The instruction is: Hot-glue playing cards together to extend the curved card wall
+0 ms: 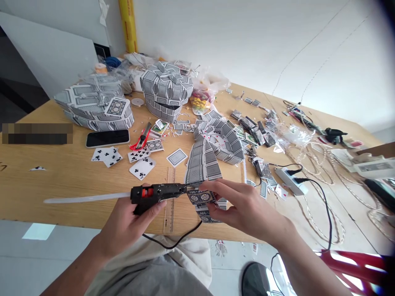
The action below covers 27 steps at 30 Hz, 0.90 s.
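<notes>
Glue gun (164, 191) clasped in our left grip (131, 224), we hold its nozzle (184, 188) at a curved card strip (200, 164) our right grip (247, 203) pinches, seemingly for steadiness, over the table's near side (92, 211); a rounded card form (166, 90) stands farther left, perhaps set back for room.

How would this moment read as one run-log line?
Left hand: holds hot glue gun | Right hand: pinches playing-card band | Nozzle: at the band | Nearby: smartphone, clear ruler
</notes>
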Each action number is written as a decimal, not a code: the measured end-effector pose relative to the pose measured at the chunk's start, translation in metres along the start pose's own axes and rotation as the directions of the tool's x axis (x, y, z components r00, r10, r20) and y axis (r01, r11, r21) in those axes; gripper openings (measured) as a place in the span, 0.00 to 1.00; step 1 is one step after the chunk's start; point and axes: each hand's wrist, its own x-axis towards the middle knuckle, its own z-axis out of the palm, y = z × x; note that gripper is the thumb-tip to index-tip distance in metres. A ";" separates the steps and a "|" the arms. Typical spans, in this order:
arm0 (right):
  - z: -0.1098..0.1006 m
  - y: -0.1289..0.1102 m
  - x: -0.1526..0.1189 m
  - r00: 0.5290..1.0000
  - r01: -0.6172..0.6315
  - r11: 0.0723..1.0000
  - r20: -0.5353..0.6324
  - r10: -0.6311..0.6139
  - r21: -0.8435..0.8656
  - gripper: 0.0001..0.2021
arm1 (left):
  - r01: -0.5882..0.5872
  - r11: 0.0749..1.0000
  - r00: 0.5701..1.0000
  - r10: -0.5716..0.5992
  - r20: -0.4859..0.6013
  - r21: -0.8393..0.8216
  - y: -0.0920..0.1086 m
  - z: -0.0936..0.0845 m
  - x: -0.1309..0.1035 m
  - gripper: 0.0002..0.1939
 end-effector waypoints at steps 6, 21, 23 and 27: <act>0.000 -0.001 0.001 1.000 0.012 1.000 0.001 -0.012 0.000 0.20 | -0.103 0.993 0.994 0.101 0.028 0.064 0.000 0.000 0.001 0.14; -0.003 -0.001 0.008 0.997 0.065 0.998 -0.046 -0.063 0.028 0.16 | -0.209 0.967 0.976 0.196 0.096 0.148 0.006 -0.001 0.003 0.10; -0.003 -0.001 0.008 0.996 0.074 0.997 -0.060 -0.072 0.024 0.16 | -0.212 0.965 0.975 0.198 0.104 0.152 0.006 -0.002 0.004 0.09; -0.002 0.000 0.008 0.993 0.086 0.996 -0.079 -0.085 0.013 0.17 | -0.213 0.965 0.973 0.195 0.126 0.152 0.006 -0.004 0.004 0.09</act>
